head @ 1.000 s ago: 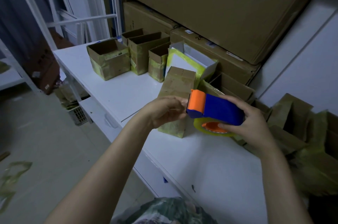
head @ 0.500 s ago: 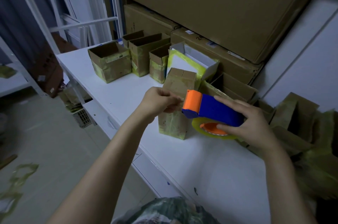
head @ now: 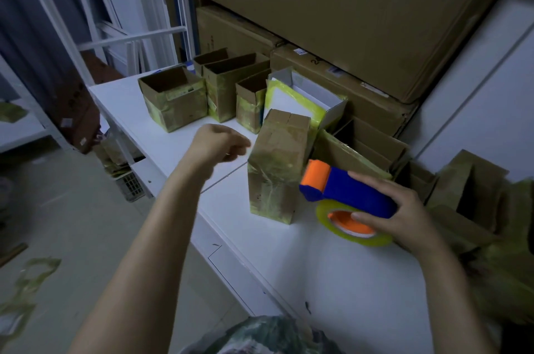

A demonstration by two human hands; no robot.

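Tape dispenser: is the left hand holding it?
No: the right hand grips the tape dispenser, while the left hand is apart from it, left of the tall taped box.

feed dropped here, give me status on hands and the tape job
Right hand grips the tape dispenser, right of the tall box. Left hand curled left of the box, blurred, hold unclear. Open boxes stand behind it.

Dim light; white table [head: 332, 281], white shelving frame [head: 130, 39], grey floor [head: 72, 209], white wall [head: 485, 110].
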